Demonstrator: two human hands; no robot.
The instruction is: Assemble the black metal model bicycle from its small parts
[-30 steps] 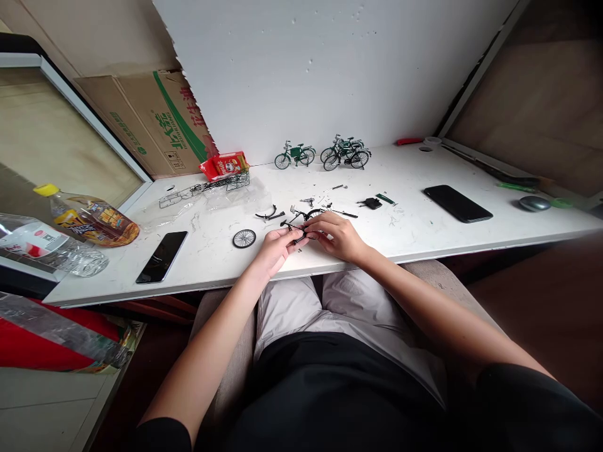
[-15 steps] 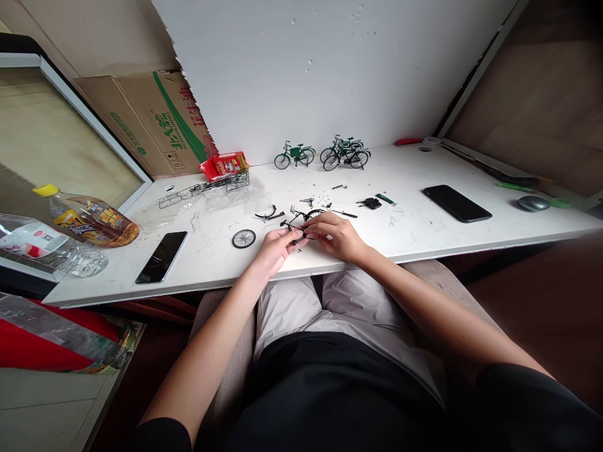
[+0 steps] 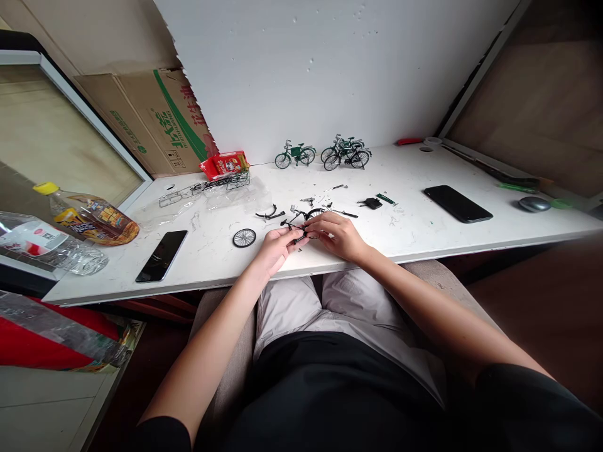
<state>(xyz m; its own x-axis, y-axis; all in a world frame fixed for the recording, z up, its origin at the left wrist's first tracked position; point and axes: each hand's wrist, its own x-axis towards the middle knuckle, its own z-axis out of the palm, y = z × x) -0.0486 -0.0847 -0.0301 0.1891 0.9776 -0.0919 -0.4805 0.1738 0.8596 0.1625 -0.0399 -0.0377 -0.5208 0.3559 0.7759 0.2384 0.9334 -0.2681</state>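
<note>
A partly built black model bicycle (image 3: 296, 221) is between my two hands near the table's front edge. My left hand (image 3: 277, 246) grips its lower frame from the left, thumb and fingers closed. From the right, my right hand (image 3: 336, 233) pinches the bicycle near its middle; the fingertips hide what exactly they touch. Flat on the table to the left lies a loose spoked wheel (image 3: 244, 237). Behind it are curved black mudguard-like pieces (image 3: 268, 214). Several small parts (image 3: 308, 201) are scattered beyond my hands, along with a black piece (image 3: 371, 203) and a green strip (image 3: 385, 198).
Finished model bicycles (image 3: 294, 153) stand along the back wall. Phones lie at left (image 3: 162, 256) and right (image 3: 458, 203). Bottles (image 3: 94, 220) lean at the far left. A red packet (image 3: 225, 165) and dark part frames (image 3: 207, 187) sit back left; a mouse (image 3: 534, 204) is far right.
Both hands stay on the bicycle in nearly the same place. The whole view shifts very slightly; nothing else has visibly moved.
</note>
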